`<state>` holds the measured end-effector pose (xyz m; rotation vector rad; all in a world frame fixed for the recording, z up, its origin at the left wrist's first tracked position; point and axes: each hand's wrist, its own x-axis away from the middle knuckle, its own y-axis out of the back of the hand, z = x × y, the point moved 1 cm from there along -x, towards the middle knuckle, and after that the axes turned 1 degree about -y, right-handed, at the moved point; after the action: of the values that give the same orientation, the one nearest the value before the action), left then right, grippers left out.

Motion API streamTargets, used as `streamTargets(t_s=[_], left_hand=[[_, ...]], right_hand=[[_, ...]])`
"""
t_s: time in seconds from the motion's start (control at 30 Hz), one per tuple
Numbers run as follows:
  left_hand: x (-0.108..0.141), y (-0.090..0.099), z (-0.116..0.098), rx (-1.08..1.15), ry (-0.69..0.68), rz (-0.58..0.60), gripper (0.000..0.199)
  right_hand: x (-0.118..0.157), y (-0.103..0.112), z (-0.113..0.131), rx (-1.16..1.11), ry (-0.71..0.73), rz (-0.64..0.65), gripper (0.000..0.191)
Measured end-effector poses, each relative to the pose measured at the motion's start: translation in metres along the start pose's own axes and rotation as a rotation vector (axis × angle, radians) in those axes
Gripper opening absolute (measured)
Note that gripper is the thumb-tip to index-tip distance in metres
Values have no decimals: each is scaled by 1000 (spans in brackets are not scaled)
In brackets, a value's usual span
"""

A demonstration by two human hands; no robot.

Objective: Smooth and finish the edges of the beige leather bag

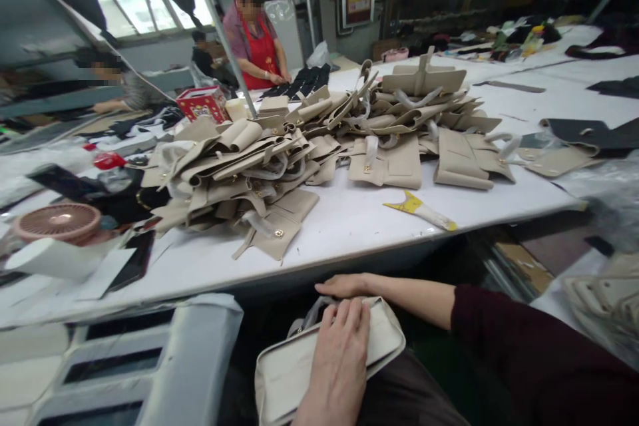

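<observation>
A cream handbag with pale edges lies tilted over my lap, with a plastic-wrapped strap or handle at its far side. My left hand reaches across the bag from below, its fingers bent together over the upper edge. Just beyond that edge is my right hand, coming in from the right. Its visible fingers are stretched out to the left; the bag partly hides its lower side. On the white table ahead, many unfinished beige bag pieces with gold clasps are heaped.
A yellow-and-white tool or scrap lies near the table's front edge. To the left are a pink fan, a phone and a grey slatted rack. A person in a red apron handles dark pieces across the table.
</observation>
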<state>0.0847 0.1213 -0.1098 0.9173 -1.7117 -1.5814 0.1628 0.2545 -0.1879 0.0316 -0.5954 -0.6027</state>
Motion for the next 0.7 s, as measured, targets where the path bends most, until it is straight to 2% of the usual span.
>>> streamTargets(t_s=[0.1, 0.2, 0.3, 0.37, 0.43, 0.5, 0.53, 0.57, 0.6, 0.67, 0.7], left_hand=[[-3, 6, -4, -7, 10, 31, 46], [-2, 9, -8, 35, 49, 34, 42], [6, 14, -12, 161, 90, -2, 38], [16, 20, -7, 325, 111, -70, 34], [32, 28, 12, 540, 191, -181, 32], [52, 31, 45, 778, 416, -289, 32], [64, 29, 64, 887, 581, -316, 32], [76, 23, 84, 1026, 784, -301, 35], [87, 16, 101, 1083, 892, -274, 42], [105, -4, 124, 1224, 1020, -167, 55], [111, -16, 130, 1305, 1049, -110, 58]], right_hand=[[3, 0, 22, -43, -34, 66, 57], [7, -11, 37, -71, -35, 65, 70], [11, -24, 41, -43, -42, 25, 77], [13, -30, 38, 3, -22, -10, 79], [14, -33, 36, 68, 25, -39, 77], [15, -35, 36, 143, 63, -64, 77], [15, -35, 36, 183, 73, -75, 77], [15, -36, 37, 223, 79, -82, 77], [16, -37, 39, 263, 88, -85, 77], [18, -40, 44, 341, 114, -75, 73], [20, -41, 47, 378, 130, -61, 70]])
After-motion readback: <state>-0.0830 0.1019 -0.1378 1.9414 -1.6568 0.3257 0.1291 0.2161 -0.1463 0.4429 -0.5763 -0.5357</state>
